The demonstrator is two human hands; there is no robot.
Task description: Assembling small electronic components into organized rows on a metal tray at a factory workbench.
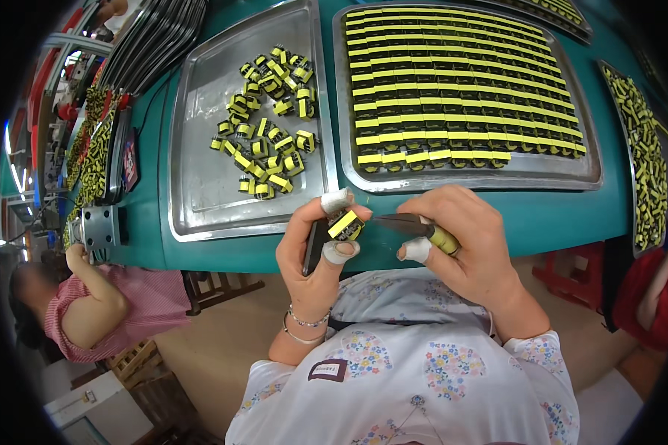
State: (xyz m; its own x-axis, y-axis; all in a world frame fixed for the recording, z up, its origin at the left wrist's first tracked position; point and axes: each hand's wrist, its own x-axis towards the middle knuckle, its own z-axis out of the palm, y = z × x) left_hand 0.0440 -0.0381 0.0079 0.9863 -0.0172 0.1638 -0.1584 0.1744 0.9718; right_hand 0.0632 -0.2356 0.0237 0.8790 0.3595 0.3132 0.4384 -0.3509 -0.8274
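In front of my body, my left hand (306, 256) pinches a small transformer-like part (345, 225), yellow-taped with a black base, between its wrapped thumb and forefinger. A flat black bar (314, 248) also sits in that palm. My right hand (473, 236) is closed around a slim dark pointed tool with a yellow-green handle (444, 239). Its tip (387, 219) points left at the part, with a small gap between them. Whether the tool is tweezers or a blade is not clear. White tape covers my right thumb.
A metal tray (193, 141) at left holds a loose heap of similar parts. Another tray (586, 174) bears neat rows of them. A third tray (640, 170) stands far right on the green table (393, 248). A co-worker (89, 304) sits at left by stacked black trays (152, 44).
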